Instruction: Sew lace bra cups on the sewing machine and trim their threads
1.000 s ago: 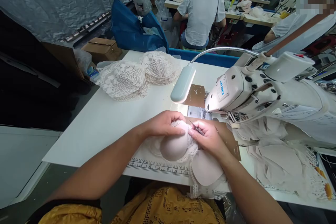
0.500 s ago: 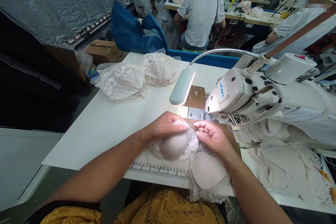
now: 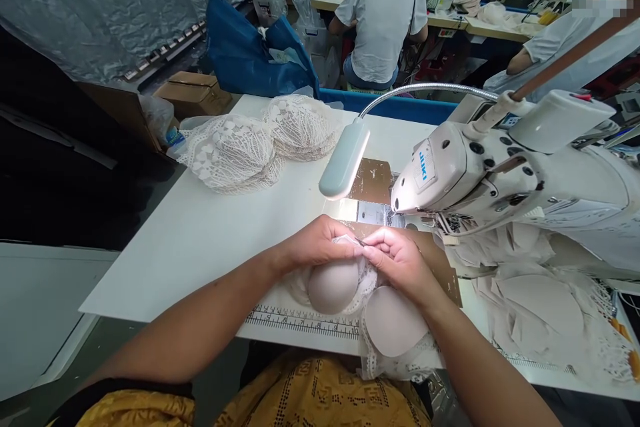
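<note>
A beige lace bra with two smooth moulded cups lies at the table's front edge, its right cup hanging partly over the edge. Thumb and fingers of my left hand are closed on the lace at the upper edge of the left cup. Right beside it, fingertips nearly touching, my right hand is closed around a small dark metal tool that looks like thread snips; only its tip shows between the hands. The sewing machine stands just beyond my right hand.
A lamp on a bendy neck hangs over the needle plate. Stacked lace cups lie at the back left, more bra pieces at the right. A printed ruler runs along the front edge. Two people sit at machines beyond a blue bag.
My right hand has moved slightly left, bringing its fingertips against the left hand's. The metal tool shows less than before. My left hand keeps its grip on the lace.
</note>
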Demonstrator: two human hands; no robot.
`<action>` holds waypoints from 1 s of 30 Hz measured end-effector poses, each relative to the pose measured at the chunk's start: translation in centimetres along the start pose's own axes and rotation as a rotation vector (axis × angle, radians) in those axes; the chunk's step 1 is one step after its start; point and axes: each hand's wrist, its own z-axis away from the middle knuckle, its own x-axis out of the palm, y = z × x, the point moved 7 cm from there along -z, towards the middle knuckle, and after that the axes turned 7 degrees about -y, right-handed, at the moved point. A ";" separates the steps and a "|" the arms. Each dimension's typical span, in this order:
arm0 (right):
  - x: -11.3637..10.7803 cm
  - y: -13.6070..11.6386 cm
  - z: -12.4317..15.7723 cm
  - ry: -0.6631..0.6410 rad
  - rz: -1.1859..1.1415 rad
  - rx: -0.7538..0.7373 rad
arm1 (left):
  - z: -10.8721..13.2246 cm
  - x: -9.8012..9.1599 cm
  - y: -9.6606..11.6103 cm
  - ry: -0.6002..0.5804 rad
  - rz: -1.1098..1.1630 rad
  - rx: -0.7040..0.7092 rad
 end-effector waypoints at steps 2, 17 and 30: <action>-0.2 0.2 0.0 0.027 -0.037 -0.001 | -0.1 0.1 0.1 -0.020 -0.005 0.037; -0.2 -0.1 0.2 0.019 0.101 0.047 | 1.7 -2.9 1.0 0.004 -0.242 0.031; 0.1 0.0 0.4 -0.015 0.151 0.000 | 0.6 -0.8 -0.1 -0.034 -0.069 -0.002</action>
